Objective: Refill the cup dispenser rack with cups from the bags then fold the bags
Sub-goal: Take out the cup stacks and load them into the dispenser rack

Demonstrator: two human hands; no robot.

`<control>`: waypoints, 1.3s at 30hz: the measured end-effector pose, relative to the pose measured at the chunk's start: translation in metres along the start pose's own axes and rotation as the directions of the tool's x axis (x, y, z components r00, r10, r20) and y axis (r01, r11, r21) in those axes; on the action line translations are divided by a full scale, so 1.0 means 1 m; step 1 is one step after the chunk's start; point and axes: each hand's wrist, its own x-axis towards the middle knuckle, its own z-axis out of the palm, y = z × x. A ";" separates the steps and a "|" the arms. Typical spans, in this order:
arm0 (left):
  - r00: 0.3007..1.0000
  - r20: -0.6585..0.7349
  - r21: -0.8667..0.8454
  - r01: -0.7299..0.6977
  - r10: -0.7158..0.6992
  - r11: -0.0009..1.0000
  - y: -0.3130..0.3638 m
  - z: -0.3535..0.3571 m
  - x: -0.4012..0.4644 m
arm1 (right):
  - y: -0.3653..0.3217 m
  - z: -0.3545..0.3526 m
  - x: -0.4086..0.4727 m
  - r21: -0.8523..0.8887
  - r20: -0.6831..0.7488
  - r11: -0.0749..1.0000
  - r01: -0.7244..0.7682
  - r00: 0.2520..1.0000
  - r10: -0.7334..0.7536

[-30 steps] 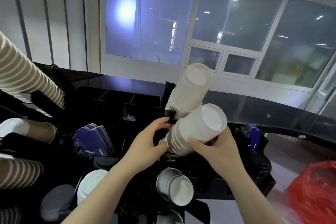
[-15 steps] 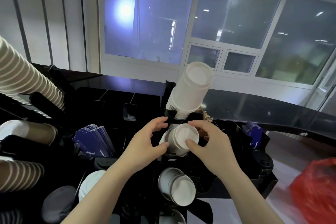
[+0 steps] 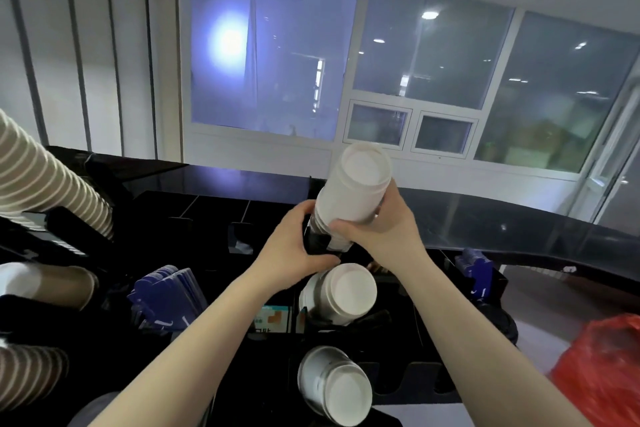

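A tall stack of white cups [image 3: 356, 191] juts up out of the top slot of the black dispenser rack [image 3: 422, 371]. My right hand [image 3: 384, 225] grips this stack near its base, fingers wrapped round its right side. My left hand [image 3: 294, 246] holds the rack's black collar at the stack's foot, thumb curled underneath. Below it a shorter white cup stack [image 3: 343, 291] sits in the middle slot, and a silver-sided cup stack [image 3: 332, 385] sits in the lowest slot.
Striped brown cup stacks [image 3: 45, 180] stick out of holders at the left, with blue sleeves [image 3: 166, 298] beside them. More blue sleeves [image 3: 476, 274] and black lids [image 3: 498, 322] are at the right. A red plastic bag [image 3: 602, 374] lies at lower right. A dark counter [image 3: 519, 218] runs behind.
The short stack went down into the middle slot and both hands let it go. They rose to the top slot; my right hand now grips the tall stack, my left its collar.
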 end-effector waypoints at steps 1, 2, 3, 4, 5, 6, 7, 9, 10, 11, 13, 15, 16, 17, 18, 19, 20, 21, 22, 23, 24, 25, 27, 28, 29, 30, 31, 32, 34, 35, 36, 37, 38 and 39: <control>1.000 0.009 -0.016 -0.005 0.005 1.000 -0.001 0.002 0.005 | 0.002 0.003 0.005 0.011 0.017 1.000 -0.015 1.000 0.014; 1.000 0.016 -0.037 -0.005 0.006 0.999 -0.002 0.003 0.009 | 0.005 0.005 0.009 0.026 0.039 0.999 -0.033 0.999 0.032; 1.000 0.022 -0.060 -0.007 0.008 0.998 -0.003 0.005 0.012 | 0.009 0.007 0.012 0.041 0.066 0.998 -0.050 0.997 0.047; 1.000 0.026 -0.084 -0.010 0.012 0.996 -0.005 0.007 0.014 | 0.013 0.008 0.014 0.050 0.092 0.997 -0.062 0.994 0.058; 1.000 0.028 -0.106 -0.008 0.011 0.994 -0.008 0.008 0.014 | 0.016 0.010 0.013 0.052 0.107 0.996 -0.071 0.992 0.066; 1.000 0.026 -0.125 0.000 0.003 0.992 -0.009 0.010 0.014 | 0.020 0.011 0.012 0.055 0.106 0.995 -0.078 0.992 0.071; 1.000 0.021 -0.137 0.012 -0.009 0.990 -0.011 0.012 0.013 | 0.022 0.012 0.011 0.059 0.089 0.995 -0.080 0.993 0.075; 1.000 0.006 -0.146 0.025 -0.025 0.989 -0.011 0.015 0.011 | 0.026 0.015 0.009 0.059 0.034 0.995 -0.077 0.997 0.075; 1.000 0.001 -0.147 0.027 -0.027 0.989 -0.011 0.016 0.010 | 0.027 0.016 0.009 0.060 0.010 0.995 -0.076 0.997 0.076; 1.000 -0.002 -0.147 0.028 -0.028 0.989 -0.011 0.017 0.010 | 0.029 0.018 0.009 0.066 -0.008 0.995 -0.074 0.997 0.075; 0.999 -0.005 -0.144 0.031 -0.032 0.989 -0.011 0.017 0.010 | 0.030 0.021 0.007 0.078 -0.037 0.995 -0.070 0.997 0.073; 0.999 -0.008 -0.134 0.033 -0.035 0.990 -0.010 0.017 0.010 | 0.031 0.024 0.005 0.087 -0.066 0.994 -0.060 0.996 0.066; 0.999 -0.008 -0.126 0.034 -0.036 0.991 -0.010 0.017 0.010 | 0.031 0.025 0.003 0.088 -0.079 0.995 -0.056 0.995 0.063; 0.999 -0.007 -0.119 0.036 -0.037 0.992 -0.010 0.017 0.010 | 0.031 0.026 0.002 0.086 -0.091 0.995 -0.053 0.994 0.061; 0.999 -0.005 -0.112 0.038 -0.039 0.993 -0.010 0.016 0.011 | 0.031 0.026 0.001 0.083 -0.101 0.995 -0.054 0.993 0.062; 0.999 -0.002 -0.105 0.040 -0.041 0.994 -0.010 0.016 0.011 | 0.030 0.026 0.000 0.081 -0.112 0.995 -0.057 0.991 0.066; 0.999 0.002 -0.099 0.044 -0.044 0.994 -0.010 0.016 0.012 | 0.030 0.026 0.000 0.075 -0.124 0.995 -0.062 0.990 0.071; 0.999 0.008 -0.093 0.048 -0.048 0.994 -0.010 0.016 0.012 | 0.030 0.025 -0.001 0.064 -0.134 0.996 -0.066 0.988 0.074; 0.998 0.016 -0.090 0.054 -0.052 0.994 -0.010 0.015 0.013 | 0.030 0.024 -0.001 0.051 -0.138 0.996 -0.066 0.988 0.073; 0.998 0.025 -0.089 0.059 -0.056 0.994 -0.010 0.014 0.014 | 0.029 0.023 -0.001 0.040 -0.137 0.997 -0.065 0.988 0.070; 0.998 0.033 -0.090 0.062 -0.059 0.994 -0.010 0.013 0.015 | 0.029 0.022 0.000 0.033 -0.133 0.997 -0.065 0.989 0.069; 0.998 0.038 -0.091 0.063 -0.059 0.994 -0.009 0.011 0.015 | 0.029 0.021 0.000 0.033 -0.128 0.997 -0.065 0.989 0.069; 0.997 0.043 -0.105 0.066 -0.061 0.992 -0.010 0.009 0.016 | 0.029 0.020 0.002 0.056 -0.109 0.996 -0.072 0.991 0.077; 0.997 0.045 -0.116 0.069 -0.065 0.991 -0.011 0.008 0.016 | 0.030 0.019 0.002 0.072 -0.095 0.995 -0.071 0.992 0.078; 0.997 0.047 -0.124 0.074 -0.068 0.990 -0.012 0.008 0.016 | 0.030 0.019 0.003 0.089 -0.082 0.994 -0.067 0.994 0.074; 0.996 0.048 -0.129 0.076 -0.070 0.989 -0.013 0.008 0.015 | 0.031 0.019 0.003 0.104 -0.074 0.993 -0.061 0.995 0.068; 0.996 0.050 -0.126 0.075 -0.069 0.989 -0.013 0.008 0.015 | 0.031 0.019 0.004 0.116 -0.071 0.992 -0.055 0.995 0.063; 0.996 0.054 -0.118 0.073 -0.067 0.990 -0.012 0.008 0.015 | 0.032 0.020 0.004 0.124 -0.069 0.991 -0.050 0.996 0.058; 0.995 0.072 -0.097 0.080 -0.073 0.992 -0.011 0.009 0.015 | 0.031 0.020 0.004 0.139 -0.066 0.990 -0.036 0.997 0.045; 0.994 0.082 -0.087 0.084 -0.077 0.993 -0.011 0.009 0.015 | 0.031 0.019 0.004 0.147 -0.068 0.989 -0.026 0.997 0.036; 0.993 0.086 -0.077 0.085 -0.078 0.993 -0.011 0.010 0.015 | 0.031 0.018 0.004 0.156 -0.071 0.988 -0.015 0.997 0.027; 0.993 0.085 -0.073 0.084 -0.078 0.994 -0.011 0.010 0.015 | 0.030 0.016 0.004 0.169 -0.073 0.986 -0.004 0.997 0.017; 0.994 0.082 -0.078 0.083 -0.076 0.994 -0.012 0.011 0.015 | 0.028 0.012 0.004 0.186 -0.075 0.983 0.008 0.997 0.006; 0.994 0.080 -0.086 0.080 -0.073 0.993 -0.012 0.011 0.016 | 0.025 0.008 0.005 0.205 -0.075 0.978 0.021 0.997 -0.006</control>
